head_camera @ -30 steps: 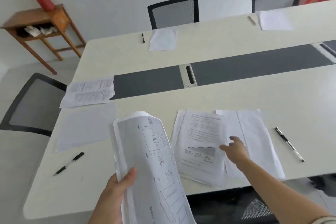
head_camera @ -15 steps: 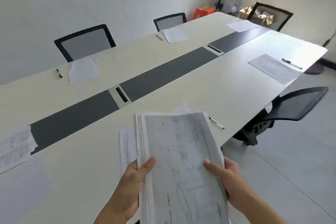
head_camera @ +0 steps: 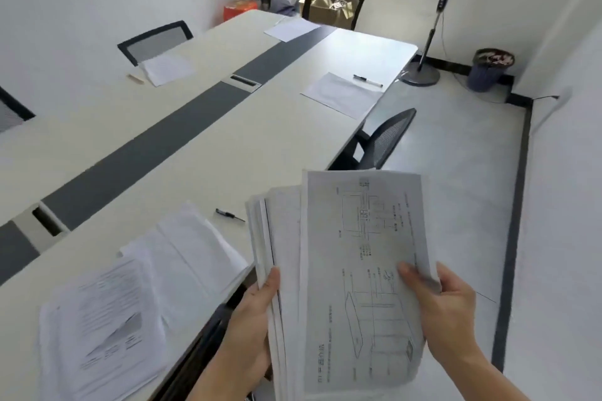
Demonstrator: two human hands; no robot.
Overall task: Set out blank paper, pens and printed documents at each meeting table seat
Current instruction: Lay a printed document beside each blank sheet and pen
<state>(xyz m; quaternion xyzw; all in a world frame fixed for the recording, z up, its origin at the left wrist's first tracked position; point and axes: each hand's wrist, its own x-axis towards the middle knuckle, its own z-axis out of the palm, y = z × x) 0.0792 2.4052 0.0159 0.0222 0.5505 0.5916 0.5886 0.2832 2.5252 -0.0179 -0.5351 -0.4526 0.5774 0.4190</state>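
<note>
The left grip (head_camera: 247, 319) was closed round the lower left edge of a stack of printed documents (head_camera: 286, 238), thumb on the face and fingers behind. It held the stack in the air just off the near right edge of the table (head_camera: 228, 146). The right grip (head_camera: 446, 312) pinched the top sheet (head_camera: 361, 254), a line diagram, with its thumb on the face. That sheet sat offset to the right of the rest.

The near seat had printed pages (head_camera: 101, 329), blank paper (head_camera: 195, 254) and a pen (head_camera: 229, 214). The seat farther along the right side, by the black chair (head_camera: 384, 137), showed only 1 blank sheet (head_camera: 338, 93) and 1 pen (head_camera: 368, 81).

The main risk looked to be the stack itself. Its upper left corner was fanned, and only 1 grip held it low down, so loose pages could slide out and drop to the floor when the top sheet came away. The pinch might also lift 2 sheets instead of 1, leaving a later seat short. How many sheets the thumb had caught could not be told.

At the far seat the pen lay close to the table's edge. A document laid down carelessly could nudge it off, or push the blank sheet askew.
</note>
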